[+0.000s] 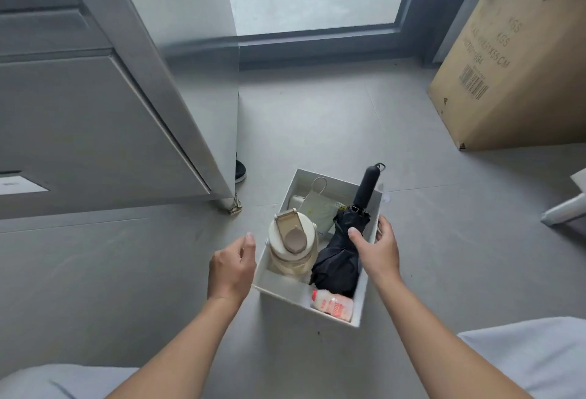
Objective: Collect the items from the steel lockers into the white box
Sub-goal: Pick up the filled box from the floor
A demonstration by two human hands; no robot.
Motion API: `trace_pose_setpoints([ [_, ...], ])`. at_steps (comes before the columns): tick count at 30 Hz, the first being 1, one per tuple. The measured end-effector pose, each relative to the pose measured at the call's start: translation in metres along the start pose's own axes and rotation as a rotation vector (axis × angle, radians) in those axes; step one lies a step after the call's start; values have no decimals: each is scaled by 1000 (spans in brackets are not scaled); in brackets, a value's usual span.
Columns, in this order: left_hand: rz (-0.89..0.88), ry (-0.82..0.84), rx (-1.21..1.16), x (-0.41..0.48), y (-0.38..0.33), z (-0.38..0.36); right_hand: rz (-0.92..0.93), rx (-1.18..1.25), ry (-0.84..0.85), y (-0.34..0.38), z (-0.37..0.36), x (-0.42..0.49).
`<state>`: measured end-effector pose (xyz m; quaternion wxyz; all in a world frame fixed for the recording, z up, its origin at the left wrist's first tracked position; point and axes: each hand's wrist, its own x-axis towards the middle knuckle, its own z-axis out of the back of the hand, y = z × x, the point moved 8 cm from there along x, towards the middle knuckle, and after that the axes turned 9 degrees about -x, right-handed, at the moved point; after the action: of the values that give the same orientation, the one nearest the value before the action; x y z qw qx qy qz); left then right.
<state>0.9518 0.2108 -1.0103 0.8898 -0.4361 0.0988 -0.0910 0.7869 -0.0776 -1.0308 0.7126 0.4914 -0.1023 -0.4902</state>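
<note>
With the white box [279,298] already loaded, the right hand [379,248] curls over its right rim while the open, empty left hand [231,267] nears the left wall, seemingly to lift it.

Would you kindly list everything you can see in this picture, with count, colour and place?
box: one, white, on the floor between the hands
bottle: one, cream with a beige lid, left side of the box
umbrella: one, black, folded, right side of the box, handle sticking out past the far rim
small bottle: one, pale with a red label, lying in the near right corner
paper bag: one, whitish, at the far end of the box
cardboard carton: one, brown, on the floor, upper right
locker: grey steel, left
shoe: one, black, behind the locker
left hand: open, beside the box's left wall
right hand: on the box's right rim
</note>
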Motion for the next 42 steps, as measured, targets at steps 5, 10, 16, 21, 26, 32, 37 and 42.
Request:
trace_pose_setpoints([
  [5, 49, 77, -19, -20, 9, -26, 30, -19, -8, -3, -1, -1],
  [10, 48, 95, 27, -44, 17, -38, 32, -109, -21, -22, 3, -20],
  [16, -22, 158, 23, -50, 14, -38, -6, -184, 33, -41, -3, -39],
  [21, -70, 181, 52, -50, 18, -40, -6, -170, 12, -39, -2, -39],
  [26, 8, 140, -3, -48, 32, -39, 13, -158, 19, -42, -1, -40],
  [32, 95, 53, -200, -1, 18, -43, 20, -106, -2, -39, -1, -21],
  [37, 71, 80, -201, 49, 9, -47, 56, -83, -1, -26, 0, 12],
  [42, 72, 137, -247, 63, 7, -65, 58, -77, -21, -26, -4, 31],
])
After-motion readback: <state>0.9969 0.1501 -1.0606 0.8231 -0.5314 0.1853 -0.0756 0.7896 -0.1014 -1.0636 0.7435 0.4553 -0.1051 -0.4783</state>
